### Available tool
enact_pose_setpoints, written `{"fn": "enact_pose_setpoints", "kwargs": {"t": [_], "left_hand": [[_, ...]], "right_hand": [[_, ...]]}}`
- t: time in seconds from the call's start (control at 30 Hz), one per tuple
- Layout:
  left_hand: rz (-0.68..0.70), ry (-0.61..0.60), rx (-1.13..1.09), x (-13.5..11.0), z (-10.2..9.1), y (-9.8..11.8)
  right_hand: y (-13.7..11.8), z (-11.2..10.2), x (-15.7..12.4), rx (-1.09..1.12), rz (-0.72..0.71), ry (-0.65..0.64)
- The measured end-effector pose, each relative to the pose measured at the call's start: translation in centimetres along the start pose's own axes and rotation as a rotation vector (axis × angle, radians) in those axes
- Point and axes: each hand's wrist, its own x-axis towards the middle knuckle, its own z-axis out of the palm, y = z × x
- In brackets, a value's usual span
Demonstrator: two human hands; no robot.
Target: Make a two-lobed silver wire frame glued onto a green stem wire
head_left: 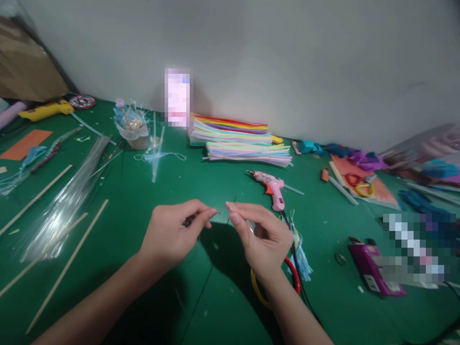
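Note:
My left hand [176, 230] hovers above the middle of the table, thumb and fingertips pinched together. Facing it, a small gap away, my right hand [268, 235] makes a similar pinch. A thin dark line shows by the right fingertips, and a faint strand seems to hang under the left hand; both are too fine to name. Beneath the right hand lie scissors with red and yellow handles [296, 278], partly covered by the wrist. A pink glue gun [275, 189] rests just beyond the right hand, and light-blue tassels [304, 258] lie beside it.
Bundles of pastel pipe cleaners [247, 152] lie near the wall. At left are clear strands [68, 196], wooden sticks [68, 266], a yellow glue gun [46, 111] and a cup of tassels [136, 136]. A purple power strip [370, 268] sits at right, near the black cord.

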Motion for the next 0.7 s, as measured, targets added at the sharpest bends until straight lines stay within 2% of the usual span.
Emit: {"fn": "enact_pose_setpoints", "kwargs": {"t": [0.13,0.23,0.3,0.7], "left_hand": [[-0.069,0.039,-0.010,0.2,-0.1,-0.3],[-0.102,0.057,-0.015,0.2,-0.3,-0.4],[-0.111,0.066,-0.014,0.2,-0.4,-0.5],[-0.128,0.110,-0.019,0.5,-1.0,-1.1]], "right_hand": [[0.4,-0.3,0.1,-0.141,-0.094,0.066],[0.8,-0.5,0.2,-0.267,-0.208,0.059],[1.1,-0.5,0.2,-0.285,-0.227,0.035],[1.7,-0.6,0.6,-0.225,-0.083,-0.123]]}}
